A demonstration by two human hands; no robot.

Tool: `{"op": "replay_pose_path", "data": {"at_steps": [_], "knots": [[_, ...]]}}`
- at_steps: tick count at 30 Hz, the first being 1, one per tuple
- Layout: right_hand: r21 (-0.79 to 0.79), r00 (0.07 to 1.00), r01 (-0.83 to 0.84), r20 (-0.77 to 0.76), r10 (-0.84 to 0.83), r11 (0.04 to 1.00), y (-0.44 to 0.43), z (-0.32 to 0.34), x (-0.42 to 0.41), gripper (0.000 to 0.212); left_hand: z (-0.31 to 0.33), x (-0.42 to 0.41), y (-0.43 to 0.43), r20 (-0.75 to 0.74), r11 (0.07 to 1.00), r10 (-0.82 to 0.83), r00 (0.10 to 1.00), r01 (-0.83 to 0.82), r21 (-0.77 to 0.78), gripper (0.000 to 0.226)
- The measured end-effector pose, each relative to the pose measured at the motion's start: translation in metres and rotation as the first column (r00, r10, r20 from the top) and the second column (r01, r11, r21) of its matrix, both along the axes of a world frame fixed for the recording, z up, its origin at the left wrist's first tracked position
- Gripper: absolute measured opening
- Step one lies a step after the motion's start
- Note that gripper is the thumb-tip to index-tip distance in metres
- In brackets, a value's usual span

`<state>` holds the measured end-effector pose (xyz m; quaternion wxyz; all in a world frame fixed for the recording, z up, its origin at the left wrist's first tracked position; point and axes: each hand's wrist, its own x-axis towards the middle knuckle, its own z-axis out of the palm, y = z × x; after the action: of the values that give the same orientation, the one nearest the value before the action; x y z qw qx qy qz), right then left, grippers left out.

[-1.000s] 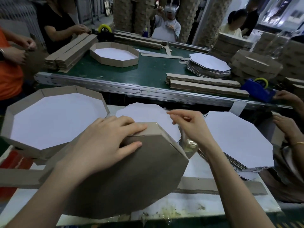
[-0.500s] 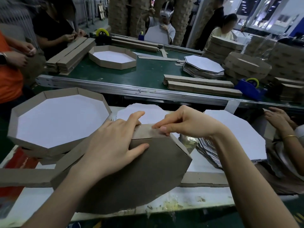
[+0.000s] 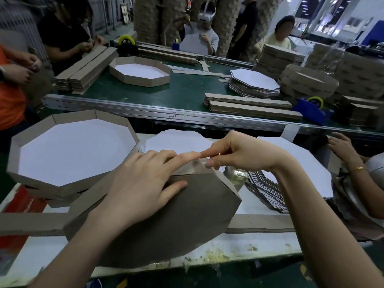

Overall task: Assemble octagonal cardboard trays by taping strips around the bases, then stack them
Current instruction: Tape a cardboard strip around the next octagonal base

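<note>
Two hands are working on one upturned tray (image 3: pixel 187 221), which is lying brown base up on the white tabletop (image 3: pixel 249 246) right under them. The left hand (image 3: pixel 141 183) is lying flat and open on it, pressing down. Its fingers are reaching straight over the far edge and its thumb is spread across the base. The right hand (image 3: pixel 239 154) is meeting it at the tray's far corner with its fingers curled. Thumb and forefinger are pinching the top of the side strip (image 3: pixel 228 185), and the forefinger tip is touching the left hand's fingertips. Something glossy is catching the light at that pinch, but I cannot tell whether it is tape.

Just left of the left hand, a finished tray (image 3: pixel 41 179) is sitting open side up on another tray, white inside. A long loose strip (image 3: pixel 31 223) is running out from beneath the upturned tray toward the left. Beyond both hands a white octagon (image 3: pixel 176 140) is lying flat. Right of the right hand, a stack of flat bases (image 3: pixel 307 163) is leaning, fanned at its near edge. Further right, another person's hand (image 3: pixel 342 146) is resting near that stack. Well beyond the hands, a blue tape dispenser (image 3: pixel 309 110) is standing on the green belt (image 3: pixel 187 90).
</note>
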<state>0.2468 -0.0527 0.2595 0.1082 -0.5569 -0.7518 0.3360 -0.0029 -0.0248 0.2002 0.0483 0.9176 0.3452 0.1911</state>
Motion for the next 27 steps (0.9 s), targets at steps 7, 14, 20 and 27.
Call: {"op": "replay_pose_path", "data": {"at_steps": [7, 14, 20, 27], "knots": [[0.136, 0.997, 0.068, 0.026, -0.072, 0.988, -0.002, 0.000, -0.002, 0.027, -0.001, 0.000, -0.001, -0.030, 1.000, 0.002, 1.000, -0.002, 0.022, 0.058], [0.111, 0.991, 0.135, -0.030, -0.132, 0.985, -0.002, -0.010, 0.001, 0.026, 0.000, -0.001, -0.002, -0.077, 0.999, -0.003, 0.997, 0.007, 0.053, 0.048], [0.109, 0.989, 0.137, -0.065, -0.130, 0.985, -0.001, -0.018, 0.004, 0.033, 0.002, 0.000, -0.003, -0.101, 0.999, 0.007, 0.995, -0.003, 0.037, 0.045], [-0.087, 0.918, 0.219, -0.318, -0.235, 0.972, 0.001, -0.041, 0.012, 0.032, 0.001, -0.002, -0.001, -0.099, 0.999, 0.004, 0.995, -0.001, 0.035, 0.048]]}}
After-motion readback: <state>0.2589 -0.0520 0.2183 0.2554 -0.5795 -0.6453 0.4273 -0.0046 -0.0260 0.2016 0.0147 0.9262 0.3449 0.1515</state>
